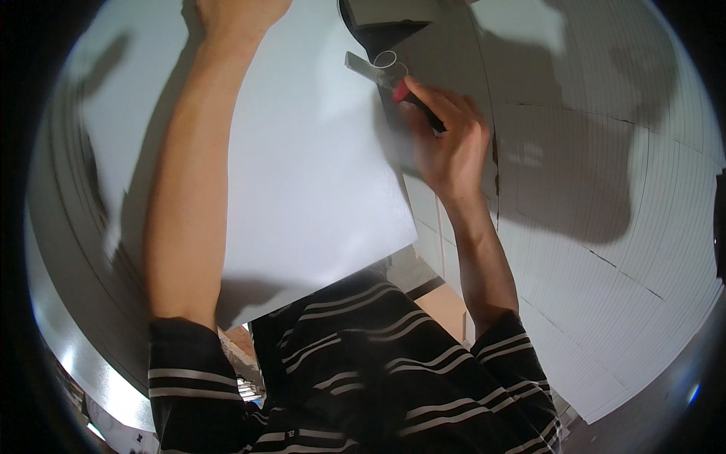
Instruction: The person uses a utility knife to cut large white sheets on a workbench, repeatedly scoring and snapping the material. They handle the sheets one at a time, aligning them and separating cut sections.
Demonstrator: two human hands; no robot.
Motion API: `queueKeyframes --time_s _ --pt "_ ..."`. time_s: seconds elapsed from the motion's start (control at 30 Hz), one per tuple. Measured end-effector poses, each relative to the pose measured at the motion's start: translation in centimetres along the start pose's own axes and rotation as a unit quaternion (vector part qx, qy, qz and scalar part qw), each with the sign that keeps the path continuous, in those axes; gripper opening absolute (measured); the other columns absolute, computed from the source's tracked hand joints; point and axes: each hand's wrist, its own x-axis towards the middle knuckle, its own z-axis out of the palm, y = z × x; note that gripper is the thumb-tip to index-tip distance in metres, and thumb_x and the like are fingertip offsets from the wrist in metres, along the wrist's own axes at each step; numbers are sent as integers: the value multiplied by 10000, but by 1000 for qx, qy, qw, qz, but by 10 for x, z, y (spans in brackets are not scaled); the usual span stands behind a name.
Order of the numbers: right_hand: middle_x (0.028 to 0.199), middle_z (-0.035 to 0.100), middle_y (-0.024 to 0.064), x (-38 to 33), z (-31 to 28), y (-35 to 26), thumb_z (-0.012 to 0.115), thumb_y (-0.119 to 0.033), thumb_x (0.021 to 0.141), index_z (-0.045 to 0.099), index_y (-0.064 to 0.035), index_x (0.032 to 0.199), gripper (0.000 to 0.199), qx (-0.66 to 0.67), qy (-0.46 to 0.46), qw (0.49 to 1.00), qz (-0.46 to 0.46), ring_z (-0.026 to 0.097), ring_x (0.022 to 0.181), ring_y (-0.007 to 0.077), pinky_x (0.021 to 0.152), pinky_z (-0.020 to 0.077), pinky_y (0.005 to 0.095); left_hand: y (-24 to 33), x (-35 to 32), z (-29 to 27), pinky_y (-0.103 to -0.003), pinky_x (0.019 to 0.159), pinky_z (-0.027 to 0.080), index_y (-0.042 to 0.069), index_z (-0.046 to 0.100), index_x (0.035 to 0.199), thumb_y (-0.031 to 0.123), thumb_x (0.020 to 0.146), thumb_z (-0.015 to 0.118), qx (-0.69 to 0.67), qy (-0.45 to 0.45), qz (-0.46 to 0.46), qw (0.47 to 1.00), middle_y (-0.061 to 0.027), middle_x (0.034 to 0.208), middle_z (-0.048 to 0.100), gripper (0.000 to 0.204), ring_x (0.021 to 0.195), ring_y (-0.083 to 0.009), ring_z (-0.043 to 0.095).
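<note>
dim, hard shadows, fisheye-bent edges

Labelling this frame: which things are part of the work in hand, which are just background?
In use:
- white panel, pressed flat by the left hand
- red-and-black-handled tool with a flat blade, gripped in the right hand at the panel's right edge

Background:
- ribbed white wall cladding
- dark opening at top

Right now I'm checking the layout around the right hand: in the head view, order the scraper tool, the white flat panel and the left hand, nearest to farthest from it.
1. Scraper tool with red-and-black handle and metal blade: in the right hand's grip.
2. White flat panel: just to its left, edge beside the fingers.
3. Left hand: at the top edge, across the panel.
</note>
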Motion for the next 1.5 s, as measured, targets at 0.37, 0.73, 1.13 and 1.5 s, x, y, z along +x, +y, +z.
queueKeyframes --time_s 0.37,0.73,1.13,1.5 --pt "979 773 69 35 11 14 809 -91 828 797 -120 1110 284 50 13 997 -64 665 796 269 739 518 386 -11 11 9 -509 904 564 28 700 1212 141 955 577 -56 -34 -78 995 -259 1041 737 306 956 -418 719" --pt "1001 769 60 49 14 24 788 -92 852 797 -124 1125 276 42 -14 993 -110 657 835 242 801 506 377 -21 11 14 -531 860 570 3 689 1216 112 971 539 -68 -1 -45 997 -297 944 730 307 872 -451 721" --pt "999 766 45 38 13 28 785 -151 878 798 -142 1135 258 36 -15 996 -81 669 887 234 830 498 379 -23 9 14 -539 854 556 -10 695 1182 94 957 554 -83 27 -39 995 -307 931 721 285 876 -469 706" --pt "1086 769 90 48 15 16 772 -115 911 778 -97 1194 283 -1 -30 997 -73 674 956 228 861 541 355 -18 10 14 -535 861 552 -1 687 1202 113 972 543 -85 -9 -62 994 -306 937 720 294 886 -466 705"
